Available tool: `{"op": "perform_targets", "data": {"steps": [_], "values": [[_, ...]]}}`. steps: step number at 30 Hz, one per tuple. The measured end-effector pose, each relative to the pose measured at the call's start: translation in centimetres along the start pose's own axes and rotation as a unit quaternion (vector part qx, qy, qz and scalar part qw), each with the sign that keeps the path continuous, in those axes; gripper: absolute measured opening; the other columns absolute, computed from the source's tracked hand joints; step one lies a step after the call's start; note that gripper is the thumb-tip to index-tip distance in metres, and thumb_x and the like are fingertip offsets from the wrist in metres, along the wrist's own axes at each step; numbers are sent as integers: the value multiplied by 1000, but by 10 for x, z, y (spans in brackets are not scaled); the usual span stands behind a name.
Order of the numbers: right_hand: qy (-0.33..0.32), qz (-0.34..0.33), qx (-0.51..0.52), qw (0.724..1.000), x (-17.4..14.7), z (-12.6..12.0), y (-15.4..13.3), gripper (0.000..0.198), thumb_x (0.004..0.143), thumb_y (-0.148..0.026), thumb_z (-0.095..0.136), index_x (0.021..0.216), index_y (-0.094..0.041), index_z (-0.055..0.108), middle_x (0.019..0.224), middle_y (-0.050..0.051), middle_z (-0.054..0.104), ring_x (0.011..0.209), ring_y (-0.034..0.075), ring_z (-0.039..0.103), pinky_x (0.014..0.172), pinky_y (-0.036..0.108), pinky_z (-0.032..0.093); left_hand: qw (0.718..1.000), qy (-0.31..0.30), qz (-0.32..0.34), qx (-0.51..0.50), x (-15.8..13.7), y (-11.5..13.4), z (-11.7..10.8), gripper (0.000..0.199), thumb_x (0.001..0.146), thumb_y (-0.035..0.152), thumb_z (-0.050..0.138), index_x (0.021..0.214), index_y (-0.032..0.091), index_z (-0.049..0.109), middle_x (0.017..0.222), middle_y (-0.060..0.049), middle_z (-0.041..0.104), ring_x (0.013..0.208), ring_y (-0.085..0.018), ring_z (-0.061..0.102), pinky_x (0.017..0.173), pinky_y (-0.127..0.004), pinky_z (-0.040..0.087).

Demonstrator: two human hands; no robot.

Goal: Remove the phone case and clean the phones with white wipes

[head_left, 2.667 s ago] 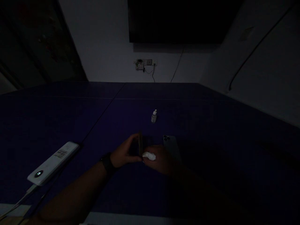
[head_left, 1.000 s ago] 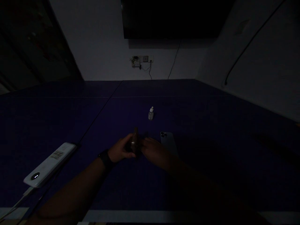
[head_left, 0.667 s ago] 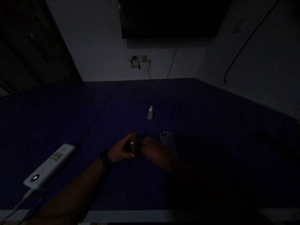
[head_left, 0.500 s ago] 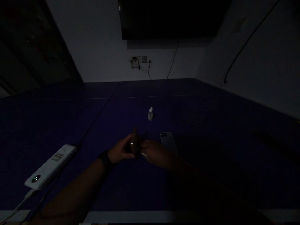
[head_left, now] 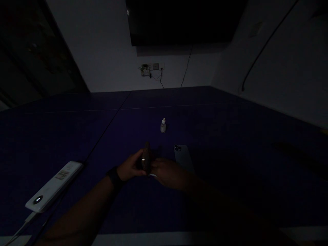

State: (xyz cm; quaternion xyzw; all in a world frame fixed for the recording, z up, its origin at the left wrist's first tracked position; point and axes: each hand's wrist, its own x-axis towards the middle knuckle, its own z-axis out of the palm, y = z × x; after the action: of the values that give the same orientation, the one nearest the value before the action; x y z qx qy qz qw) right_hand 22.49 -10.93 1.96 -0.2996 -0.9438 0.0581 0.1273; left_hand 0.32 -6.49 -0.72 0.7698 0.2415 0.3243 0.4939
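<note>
In dim light, my left hand (head_left: 130,167), with a dark band at its wrist, grips a thin brownish slab (head_left: 146,159) held upright, edge toward me. Thumb and fingers wrap its left side; its kind is not clear. My right hand (head_left: 169,173) presses against the slab's right side with its fingers curled. Below those fingers a small white piece (head_left: 153,175) shows, and most of it is hidden. Just right of that hand a phone (head_left: 183,158) lies with its camera lenses up, partly covered by my forearm. Beyond both hands stands a small dropper bottle (head_left: 163,126).
A white power bank (head_left: 55,186) with a lit round display lies at the left, a white cable (head_left: 22,227) plugged into its near end. The purple tabletop (head_left: 102,205) reaches the wall, where sockets (head_left: 153,67) sit below a dark screen (head_left: 184,24).
The view has shifted slightly. Both hands keep the slab in nearly the same place, and the right hand sits a little lower against it, with less of the white piece showing.
</note>
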Motion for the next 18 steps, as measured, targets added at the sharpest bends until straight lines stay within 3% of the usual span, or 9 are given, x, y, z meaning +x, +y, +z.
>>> {"op": "perform_targets", "data": {"steps": [4,11,15,18], "values": [[11,40,-40,998,3,-1,5,21,90,-6,57,99,-17,72,114,10,70,99,21,65,89,37,52,1000,-1,-10,-9,-1,0,0,95,66,69,81,140,20,45,125,-13,64,115,-32,60,100,-45,46],[-15,-60,-7,998,-1,-2,-1,20,91,-10,60,103,-20,72,111,6,72,106,20,64,97,35,48,1000,-19,-18,-10,1,2,-1,92,66,67,82,137,19,47,124,-13,64,116,-33,60,101,-45,46],[13,14,-24,1000,-1,2,0,21,89,-8,59,101,-19,73,109,8,71,101,21,65,92,37,50,1000,-17,-5,-7,3,1,-1,95,67,67,81,141,22,44,127,-13,63,118,-33,59,102,-47,46],[7,11,-16,1000,1,1,0,22,89,-6,58,100,-19,73,110,8,71,102,20,65,92,36,50,1000,-14,0,-4,3,0,-1,96,67,68,81,142,23,43,128,-13,63,117,-33,59,101,-46,46]]}}
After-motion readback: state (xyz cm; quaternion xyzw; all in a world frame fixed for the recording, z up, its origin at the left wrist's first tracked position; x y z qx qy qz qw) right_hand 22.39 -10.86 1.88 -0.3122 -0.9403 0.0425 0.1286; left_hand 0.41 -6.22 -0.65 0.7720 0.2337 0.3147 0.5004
